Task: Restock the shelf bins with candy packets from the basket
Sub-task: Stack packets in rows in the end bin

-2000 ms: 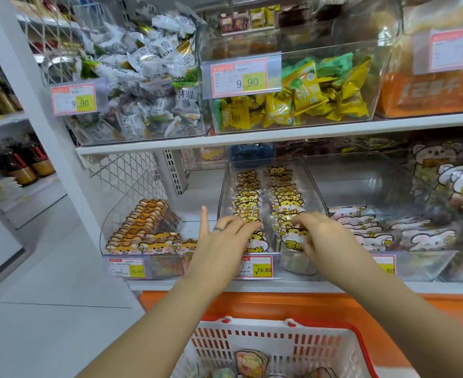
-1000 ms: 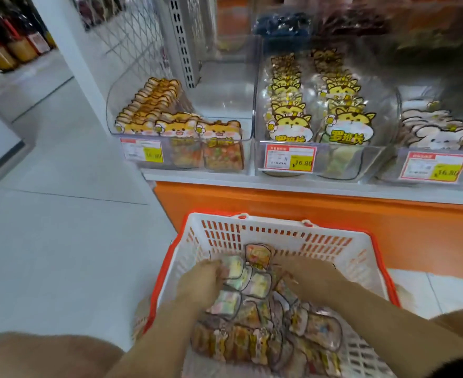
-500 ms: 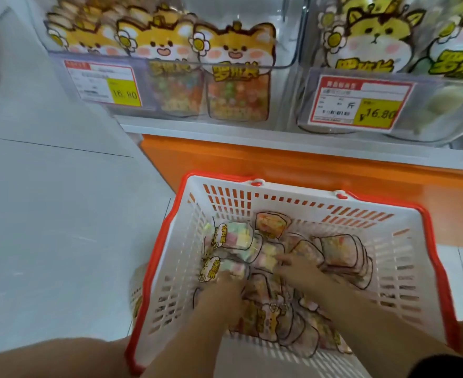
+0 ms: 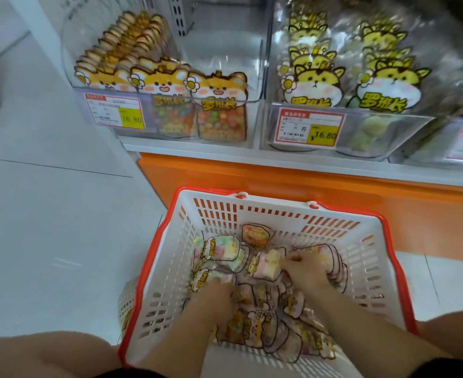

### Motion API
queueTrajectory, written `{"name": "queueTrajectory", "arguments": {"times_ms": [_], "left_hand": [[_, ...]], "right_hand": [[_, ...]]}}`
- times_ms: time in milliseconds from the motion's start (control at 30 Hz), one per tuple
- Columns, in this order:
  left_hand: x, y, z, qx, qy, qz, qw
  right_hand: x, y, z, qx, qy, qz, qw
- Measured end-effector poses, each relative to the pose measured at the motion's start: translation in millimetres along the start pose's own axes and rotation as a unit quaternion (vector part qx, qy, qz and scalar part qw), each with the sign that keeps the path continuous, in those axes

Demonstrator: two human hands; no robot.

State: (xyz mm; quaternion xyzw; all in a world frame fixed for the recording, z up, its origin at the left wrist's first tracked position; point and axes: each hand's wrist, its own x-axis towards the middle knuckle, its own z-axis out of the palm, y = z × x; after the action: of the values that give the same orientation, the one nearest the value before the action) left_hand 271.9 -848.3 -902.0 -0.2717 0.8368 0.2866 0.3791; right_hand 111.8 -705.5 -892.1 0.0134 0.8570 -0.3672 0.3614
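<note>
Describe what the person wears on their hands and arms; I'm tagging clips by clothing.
Both forearms are bare: no sleeves, gloves or watch in view. The left hand and right hand are blurred among the packets, hiding any ring.

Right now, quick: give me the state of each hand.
Left hand: fingers buried among candy packets in the basket; grip cannot be told.
Right hand: fingers curled round candy packets; closed on them.

One basket [image 4: 252,211]; two hands [image 4: 214,298] [image 4: 306,271]; three bins [image 4: 225,50]; three price tags [image 4: 115,113]; packets [image 4: 225,249] uncountable.
</note>
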Motion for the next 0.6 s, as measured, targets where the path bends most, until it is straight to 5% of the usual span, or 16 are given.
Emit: {"name": "queueTrajectory", "arguments": {"times_ms": [133, 233, 400, 467, 600], "left_hand": [[-33.8, 33.7, -32.3, -0.227, 0.02, 0.005, 0.974], [-58.8, 55.1, -53.8, -0.414, -0.04, -0.009, 0.909], [-97.1, 87.3, -79.7, -0.718, -0.011, 0.126, 0.685], [-115.7, 98.6, -92.8, -0.755, 0.012, 0.178, 0.631], [-144.6, 103.2, -117.8, -0.719, 0.064, 0.245, 0.647]], "right_hand": [[-22.0, -27.2, -28.1, 0.07, -0.003, -0.028, 0.997], [-52.0, -47.3, -46.4, 0.169, -0.048, -0.05, 0.983], [-106.1, -69.6, -84.3, 0.282, -0.122, -0.126, 0.943], [-123.4, -78.8, -101.3, 0.278, -0.148, -0.171, 0.934], [-145.2, -101.8, -134.2, 0.173, -0.178, -0.235, 0.94]]}}
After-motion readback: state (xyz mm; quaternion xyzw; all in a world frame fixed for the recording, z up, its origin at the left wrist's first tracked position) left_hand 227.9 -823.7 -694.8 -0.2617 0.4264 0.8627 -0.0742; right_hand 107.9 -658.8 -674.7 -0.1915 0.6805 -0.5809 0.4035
